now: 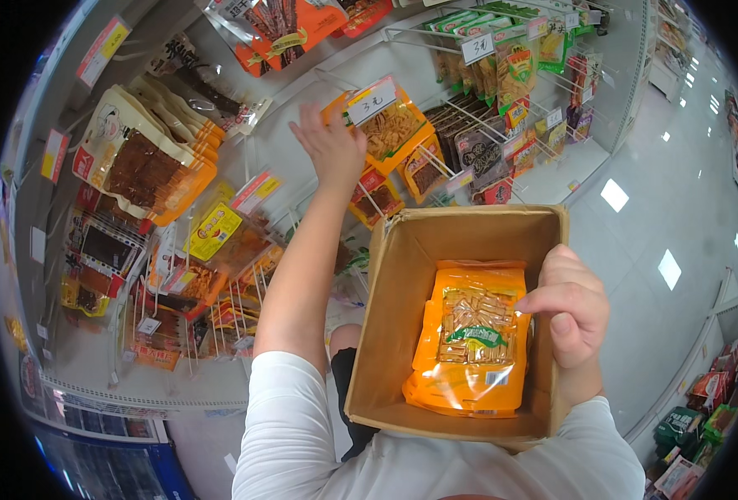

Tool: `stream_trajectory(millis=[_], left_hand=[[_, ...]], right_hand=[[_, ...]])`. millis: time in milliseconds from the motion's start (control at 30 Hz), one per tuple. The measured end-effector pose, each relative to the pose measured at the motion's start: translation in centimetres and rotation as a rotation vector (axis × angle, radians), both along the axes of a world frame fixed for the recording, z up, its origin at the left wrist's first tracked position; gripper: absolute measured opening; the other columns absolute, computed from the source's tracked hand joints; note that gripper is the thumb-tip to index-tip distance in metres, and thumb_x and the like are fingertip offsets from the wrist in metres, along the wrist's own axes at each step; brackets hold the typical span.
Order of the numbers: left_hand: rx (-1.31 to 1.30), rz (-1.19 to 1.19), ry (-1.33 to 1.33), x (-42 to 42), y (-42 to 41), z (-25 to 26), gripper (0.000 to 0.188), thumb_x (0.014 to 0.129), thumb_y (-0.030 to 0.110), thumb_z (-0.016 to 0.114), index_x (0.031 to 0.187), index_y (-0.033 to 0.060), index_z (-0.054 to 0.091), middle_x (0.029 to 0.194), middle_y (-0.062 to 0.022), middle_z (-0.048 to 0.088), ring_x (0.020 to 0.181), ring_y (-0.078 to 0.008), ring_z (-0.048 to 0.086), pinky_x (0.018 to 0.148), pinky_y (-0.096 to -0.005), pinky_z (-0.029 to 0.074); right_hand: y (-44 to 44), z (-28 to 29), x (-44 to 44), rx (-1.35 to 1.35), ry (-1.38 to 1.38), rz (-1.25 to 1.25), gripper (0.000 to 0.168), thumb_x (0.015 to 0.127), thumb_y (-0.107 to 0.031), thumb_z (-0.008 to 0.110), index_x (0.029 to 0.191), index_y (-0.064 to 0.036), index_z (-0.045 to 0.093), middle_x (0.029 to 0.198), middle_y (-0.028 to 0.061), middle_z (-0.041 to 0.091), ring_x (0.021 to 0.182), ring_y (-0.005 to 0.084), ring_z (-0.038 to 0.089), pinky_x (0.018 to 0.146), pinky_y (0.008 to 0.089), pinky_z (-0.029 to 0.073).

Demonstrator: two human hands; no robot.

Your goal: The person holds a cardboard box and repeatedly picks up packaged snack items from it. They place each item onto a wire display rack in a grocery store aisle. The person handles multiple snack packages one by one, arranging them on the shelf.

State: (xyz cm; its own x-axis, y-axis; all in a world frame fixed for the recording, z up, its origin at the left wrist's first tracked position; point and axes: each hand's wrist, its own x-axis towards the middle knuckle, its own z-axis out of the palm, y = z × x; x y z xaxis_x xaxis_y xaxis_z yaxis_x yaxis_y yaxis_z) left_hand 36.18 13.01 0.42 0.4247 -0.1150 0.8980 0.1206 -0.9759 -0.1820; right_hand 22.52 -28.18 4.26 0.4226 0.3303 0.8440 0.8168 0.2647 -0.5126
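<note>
My left hand point(331, 147) reaches up to the rack with its fingers spread, beside an orange snack packet point(384, 128) that hangs from a hook behind a price tag point(371, 102). Its fingertips are blurred, and whether they touch the packet cannot be told. An open cardboard box point(400, 250) rests against my body. Over its right wall lies my right hand point(572, 306), the thumb and index finger at the inner side, gripping that edge. Inside the box lie orange snack packets point(475, 337) with clear windows, stacked flat; the index fingertip is at the top packet's right edge.
Pegboard shelving curves around the front and left, with wire hooks holding cream-and-orange packets point(144, 156), a yellow-labelled packet point(216, 231) and green packets point(516, 69). A blue-framed freezer point(113, 465) stands lower left. Grey tiled floor point(625, 231) and more shelved goods point(681, 428) are at right.
</note>
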Motion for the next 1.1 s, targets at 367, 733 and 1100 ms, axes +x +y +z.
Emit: stream_trajectory(millis=[367,733,1100], left_hand=[[0.163,0.103,0.326,3.4,1.2,0.4,0.064,0.085,0.036,0.074,0.145,0.0158,0.062,0.160,-0.0078,0.046,0.156,-0.0396,0.026,0.123,-0.0767,0.012],[0.086,0.513,0.720,5.2,4.3,1.6,0.071,0.095,0.044,0.066,0.160,0.0234,0.046,0.172,-0.0054,0.031,0.165,-0.0304,0.005,0.128,-0.0666,0.005],[-0.472,-0.270,0.704,-5.0,-3.4,0.0,0.026,0.099,0.025,0.060,0.111,0.0059,0.073,0.100,-0.0133,0.076,0.096,-0.0310,0.073,0.082,-0.0452,0.056]], right_hand=[[0.9,0.2,-0.2,-0.020,0.005,0.006,0.033,0.100,-0.031,0.057,0.090,-0.006,0.075,0.063,0.0033,0.051,0.055,0.0216,0.045,0.063,0.0377,0.034],[0.9,0.3,-0.3,0.005,0.053,-0.019,0.038,0.103,-0.035,0.057,0.090,-0.005,0.075,0.063,0.0029,0.051,0.056,0.0211,0.045,0.063,0.0375,0.034],[0.7,0.0,0.1,0.012,0.045,-0.022,0.035,0.102,-0.032,0.057,0.089,-0.005,0.075,0.064,0.0045,0.054,0.057,0.0237,0.046,0.063,0.0393,0.034]])
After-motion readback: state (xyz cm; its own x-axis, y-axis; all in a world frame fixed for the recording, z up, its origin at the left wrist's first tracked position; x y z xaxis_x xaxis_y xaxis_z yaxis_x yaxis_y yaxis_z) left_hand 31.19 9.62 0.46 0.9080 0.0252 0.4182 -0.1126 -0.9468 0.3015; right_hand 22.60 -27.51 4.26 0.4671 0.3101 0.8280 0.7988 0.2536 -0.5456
